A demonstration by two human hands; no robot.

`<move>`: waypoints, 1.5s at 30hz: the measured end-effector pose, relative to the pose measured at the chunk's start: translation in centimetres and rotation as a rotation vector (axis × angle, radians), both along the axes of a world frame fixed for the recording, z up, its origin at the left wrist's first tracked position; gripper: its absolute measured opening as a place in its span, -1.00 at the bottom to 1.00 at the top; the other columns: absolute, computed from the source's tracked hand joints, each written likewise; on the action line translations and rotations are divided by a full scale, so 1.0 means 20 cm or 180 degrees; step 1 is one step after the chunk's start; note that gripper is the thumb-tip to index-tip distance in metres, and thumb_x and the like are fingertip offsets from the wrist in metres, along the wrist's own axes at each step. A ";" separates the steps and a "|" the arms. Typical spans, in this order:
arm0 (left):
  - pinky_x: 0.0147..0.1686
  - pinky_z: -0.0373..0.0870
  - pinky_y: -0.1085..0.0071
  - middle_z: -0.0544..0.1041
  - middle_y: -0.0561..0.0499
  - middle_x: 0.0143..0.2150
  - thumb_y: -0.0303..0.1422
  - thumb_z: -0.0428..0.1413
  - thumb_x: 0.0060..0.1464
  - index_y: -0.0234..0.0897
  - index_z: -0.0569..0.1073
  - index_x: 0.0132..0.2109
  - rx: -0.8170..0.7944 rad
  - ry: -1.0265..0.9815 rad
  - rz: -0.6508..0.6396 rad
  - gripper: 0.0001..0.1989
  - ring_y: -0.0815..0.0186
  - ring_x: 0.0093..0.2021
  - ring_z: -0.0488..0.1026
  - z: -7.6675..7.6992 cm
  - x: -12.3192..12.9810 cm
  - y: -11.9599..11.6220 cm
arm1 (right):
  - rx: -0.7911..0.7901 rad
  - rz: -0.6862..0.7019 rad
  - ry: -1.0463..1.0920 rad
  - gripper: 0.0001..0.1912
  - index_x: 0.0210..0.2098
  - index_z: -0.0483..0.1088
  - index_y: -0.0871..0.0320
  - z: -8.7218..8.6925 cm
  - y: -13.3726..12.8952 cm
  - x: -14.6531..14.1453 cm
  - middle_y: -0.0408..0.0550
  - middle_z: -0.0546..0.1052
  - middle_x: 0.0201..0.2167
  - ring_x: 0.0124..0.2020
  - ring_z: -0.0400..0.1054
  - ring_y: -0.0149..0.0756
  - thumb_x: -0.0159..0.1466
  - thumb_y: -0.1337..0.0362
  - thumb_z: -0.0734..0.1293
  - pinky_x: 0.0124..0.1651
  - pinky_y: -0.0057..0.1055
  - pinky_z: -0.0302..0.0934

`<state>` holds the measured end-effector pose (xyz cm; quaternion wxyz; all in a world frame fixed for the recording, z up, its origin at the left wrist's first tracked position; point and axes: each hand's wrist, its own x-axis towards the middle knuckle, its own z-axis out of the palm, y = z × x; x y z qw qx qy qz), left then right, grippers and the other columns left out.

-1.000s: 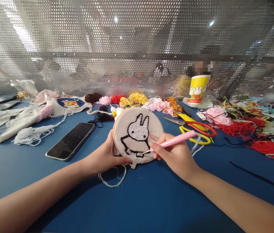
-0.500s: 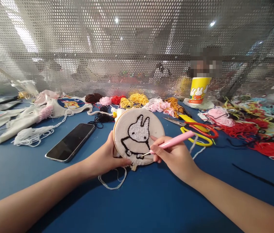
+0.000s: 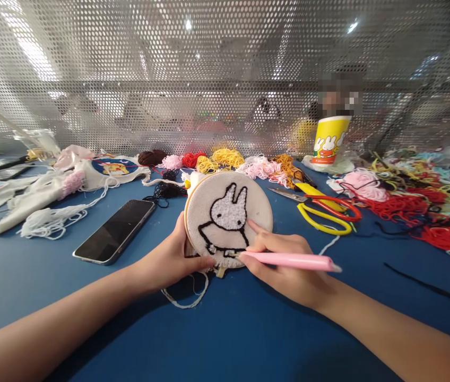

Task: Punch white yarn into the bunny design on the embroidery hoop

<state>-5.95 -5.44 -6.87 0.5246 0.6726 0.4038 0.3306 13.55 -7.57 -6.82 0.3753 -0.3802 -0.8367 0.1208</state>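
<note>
A round embroidery hoop (image 3: 193,212) with cream cloth stands tilted at the centre, showing a black-outlined rabbit (image 3: 228,215) with a white-filled head. My left hand (image 3: 181,254) grips the hoop's lower left edge, thumb on the front; its other fingers are hidden behind. My right hand (image 3: 284,265) pinches a pink punch needle pen (image 3: 292,260), held nearly level. The pen's tip meets the cloth near the rabbit's foot at the bottom. One finger of my right hand rests against the cloth. White yarn (image 3: 185,306) loops on the table below the hoop.
A black phone (image 3: 115,231) lies left of the hoop. Scissors (image 3: 324,212) with red and yellow handles lie to the right. Yarn piles (image 3: 225,159) line the back, others (image 3: 400,204) the right. A yellow cup (image 3: 330,140) stands before the perforated metal screen (image 3: 209,63).
The pink pen has swung down from an upward slant to nearly level, and my right hand has turned with it. The hoop has turned slightly. My left hand keeps its hold.
</note>
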 end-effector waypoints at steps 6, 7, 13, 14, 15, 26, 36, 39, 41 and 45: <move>0.10 0.04 0.23 0.07 -0.07 0.17 -0.46 0.15 -0.17 -0.15 -0.25 0.18 0.0197 -0.0002 -0.0004 -0.12 0.17 0.15 0.02 -0.01 0.00 0.00 | 0.0036 -0.0073 -0.0104 -0.87 -0.57 0.19 0.14 0.01 0.00 -0.01 -0.25 0.30 -0.67 -0.67 0.13 -0.52 0.11 0.37 0.18 -0.30 -0.41 0.25; 0.10 0.04 0.24 0.08 -0.08 0.16 -0.46 0.15 -0.17 -0.15 -0.27 0.18 0.0183 0.0001 -0.0019 -0.11 0.18 0.15 0.03 -0.01 0.00 0.00 | 0.0027 -0.0044 -0.0107 -0.88 -0.56 0.19 0.14 0.01 0.00 -0.01 -0.25 0.30 -0.67 -0.68 0.12 -0.53 0.09 0.39 0.18 -0.27 -0.40 0.24; 0.11 0.03 0.23 0.05 -0.08 0.17 -0.44 0.15 -0.17 -0.16 -0.20 0.15 0.0137 0.0029 -0.0013 -0.16 0.18 0.16 0.01 -0.01 -0.01 0.00 | -0.0018 -0.0129 -0.0072 -0.88 -0.59 0.18 0.14 0.01 0.00 0.00 -0.26 0.30 -0.67 -0.64 0.20 -0.51 0.06 0.41 0.19 -0.14 -0.35 0.21; 0.11 0.02 0.23 0.06 -0.08 0.16 -0.43 0.15 -0.17 -0.17 -0.18 0.15 0.0139 0.0041 -0.0007 -0.18 0.18 0.16 0.02 -0.01 -0.01 0.00 | -0.0031 -0.0131 -0.0078 -0.87 -0.59 0.17 0.13 0.01 0.00 0.00 -0.25 0.29 -0.68 -0.62 0.22 -0.49 0.06 0.41 0.19 -0.14 -0.35 0.21; 0.11 0.02 0.24 0.06 -0.08 0.16 -0.43 0.15 -0.17 -0.18 -0.16 0.14 0.0148 0.0056 -0.0006 -0.19 0.18 0.15 0.02 -0.01 -0.01 0.00 | -0.0031 -0.0128 -0.0087 -0.87 -0.59 0.17 0.13 0.01 0.00 0.00 -0.25 0.30 -0.67 -0.60 0.25 -0.47 0.07 0.40 0.19 -0.14 -0.35 0.22; 0.12 -0.01 0.19 0.09 -0.09 0.15 -0.43 0.14 -0.15 -0.15 -0.26 0.18 0.0152 -0.0029 -0.0106 -0.13 0.14 0.15 0.03 -0.01 0.00 0.00 | 0.0241 0.0289 -0.0204 -0.91 -0.49 0.23 0.14 -0.03 0.01 -0.01 -0.24 0.38 -0.59 -0.57 0.27 -0.52 0.14 0.40 0.19 0.10 -0.23 -0.03; 0.11 0.03 0.23 0.14 -0.09 0.11 -0.42 0.13 -0.13 -0.17 -0.25 0.17 0.0363 -0.0238 0.0007 -0.16 0.13 0.14 0.03 -0.04 0.05 -0.07 | 0.1195 0.0454 -0.0659 -0.91 -0.44 0.29 0.20 -0.03 0.02 0.03 -0.20 0.41 -0.62 -0.57 0.27 -0.48 0.13 0.29 0.26 0.04 -0.12 -0.07; 0.10 0.03 0.21 0.16 -0.09 0.09 -0.40 0.12 -0.12 -0.19 -0.23 0.17 0.0431 -0.0268 0.0183 -0.18 0.11 0.14 0.03 -0.03 0.07 -0.08 | 0.1357 0.0346 -0.0741 -0.94 -0.46 0.30 0.20 -0.01 0.01 0.03 -0.17 0.38 -0.63 -0.54 0.25 -0.44 0.13 0.35 0.24 0.06 -0.10 -0.07; 0.09 0.04 0.20 0.18 -0.09 0.07 -0.38 0.12 -0.12 -0.20 -0.21 0.17 0.0381 -0.0301 0.0256 -0.19 0.10 0.13 0.04 -0.01 0.08 -0.08 | 0.1338 0.0246 -0.0683 -0.93 -0.46 0.30 0.18 0.00 0.01 0.03 -0.18 0.36 -0.62 -0.53 0.25 -0.43 0.14 0.36 0.22 0.07 -0.09 -0.07; 0.11 0.00 0.20 0.18 -0.07 0.07 -0.38 0.13 -0.14 -0.18 -0.22 0.17 0.0260 -0.0339 0.0362 -0.17 0.11 0.14 0.02 0.00 0.08 -0.05 | 0.1059 0.0342 -0.0341 -0.94 -0.40 0.28 0.16 0.03 0.01 0.04 -0.16 0.41 -0.57 -0.50 0.29 -0.41 0.15 0.35 0.18 0.08 -0.11 -0.03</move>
